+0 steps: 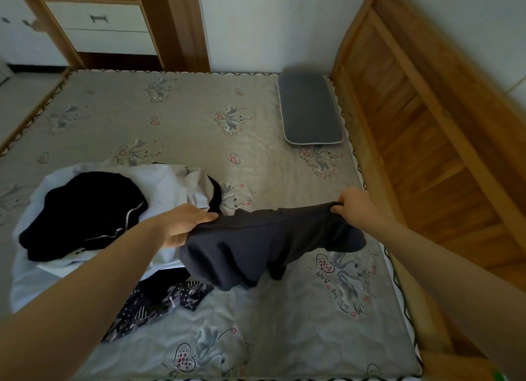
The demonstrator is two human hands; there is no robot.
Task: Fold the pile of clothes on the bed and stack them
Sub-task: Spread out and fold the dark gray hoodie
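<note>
- One big bed (pixel 176 116) fills the view, grey cover with heart and flower prints, a wooden headboard (pixel 427 130) down its right side and a small grey pillow (pixel 310 109) lying near it, well apart from the action.
- Next down in size, the pile of clothes (pixel 94 210) sits on the left of the bed: a white garment (pixel 168 184) spread underneath, a black garment (pixel 82 213) heaped on top, and a dark patterned piece (pixel 159 301) poking out at the near edge. None of it looks folded, and I see no finished stack anywhere, so by my reading the task is barely under way with nearly everything left to do.
- Now the item in play: a dark grey garment (pixel 256 244), held up just above the bed, right of the pile. Its top edge is stretched between the two hands, so its long axis runs left to right across the view, with the rest of the fabric hanging down toward the near side and bunching as it drops. What kind of garment it is, I cannot tell.
- Left hand (pixel 182 224): fingers curled round the garment's left end, a firm grip right beside the pile.
- Right hand (pixel 355 207): fingertips pinching the right end of that top edge, pulling it taut toward the headboard side.
</note>
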